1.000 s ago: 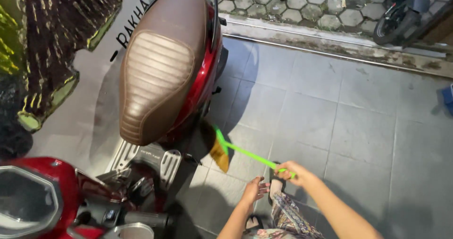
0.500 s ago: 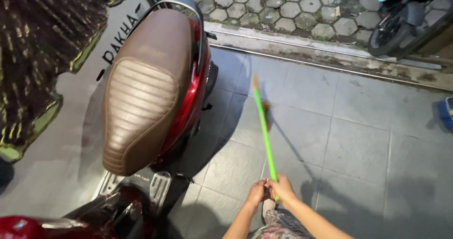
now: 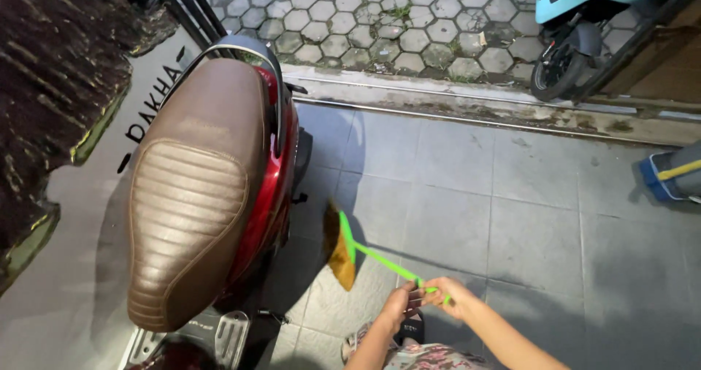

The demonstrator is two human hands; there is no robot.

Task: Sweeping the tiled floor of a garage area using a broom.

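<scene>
Both hands are gripping the green broom [image 3: 380, 257] handle at its near end: right hand [image 3: 447, 297] clenched around it, left hand [image 3: 400, 306] closing on it just beside the right, fingers touching the handle. The brown bristle head is sitting low over the floor [image 3: 526, 216] tiles, just beside the red scooter [image 3: 212, 187], near its right flank.

Judgement on doing this sweep well:
- keeping the bristles flat on the tiles, not tilted on edge as they are looking now
- pulling dirt out of the shadowed strip along the scooter, away from its body
- working toward the floor's far edge, where the metal rail [image 3: 467, 118] is running
- keeping the handle off the scooter's panel; clearance there is tight
- minding the feet, which are just under the hands

The blue dustpan [image 3: 661, 176] is lying at the floor's right edge, well apart.
</scene>
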